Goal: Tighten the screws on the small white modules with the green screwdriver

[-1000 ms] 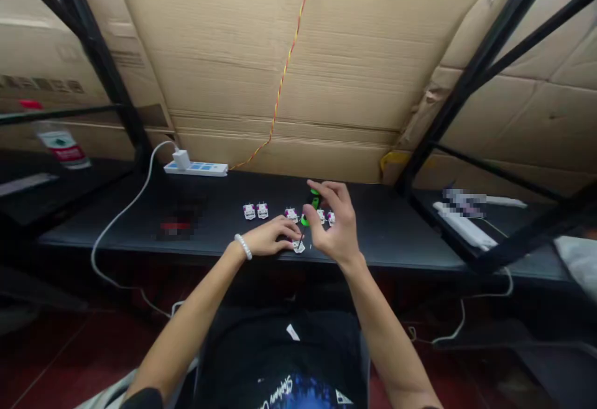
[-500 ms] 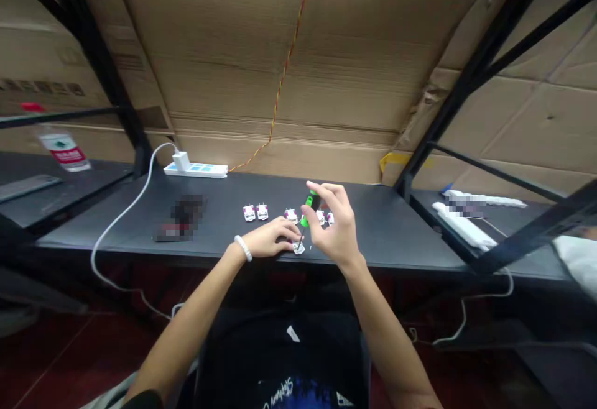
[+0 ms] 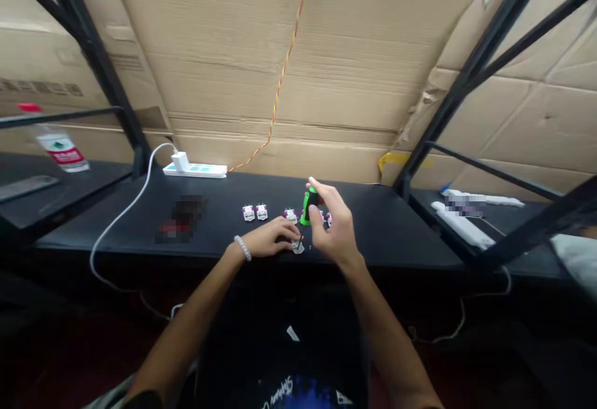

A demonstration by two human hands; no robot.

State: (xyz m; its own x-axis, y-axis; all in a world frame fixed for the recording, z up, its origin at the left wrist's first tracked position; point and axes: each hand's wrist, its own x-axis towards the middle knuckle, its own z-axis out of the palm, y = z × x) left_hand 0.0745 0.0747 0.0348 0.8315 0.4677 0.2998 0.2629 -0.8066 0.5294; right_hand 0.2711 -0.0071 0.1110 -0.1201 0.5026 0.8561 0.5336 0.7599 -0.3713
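Note:
My right hand [image 3: 333,225] is closed around a green and black screwdriver [image 3: 308,207], held nearly upright with its thin tip down on a small white part [image 3: 298,247] near the front edge of the dark table [image 3: 396,235]. My left hand [image 3: 273,239], a white bead bracelet on its wrist, lies on the table with fingertips pinching that same part to steady it. A row of several small white and pink parts [image 3: 254,212] sits just behind both hands.
A white power strip [image 3: 196,170] with a plugged charger and white cable [image 3: 122,210] lies at the back left. Cardboard sheets [image 3: 326,61] wall the back. Black rack bars [image 3: 100,64] slant on both sides. A bottle [image 3: 58,142] stands far left; white items [image 3: 459,222] lie right.
My right hand has tipped the screwdriver more upright and closed its fingers tighter around the handle. My left hand stays on the small white part.

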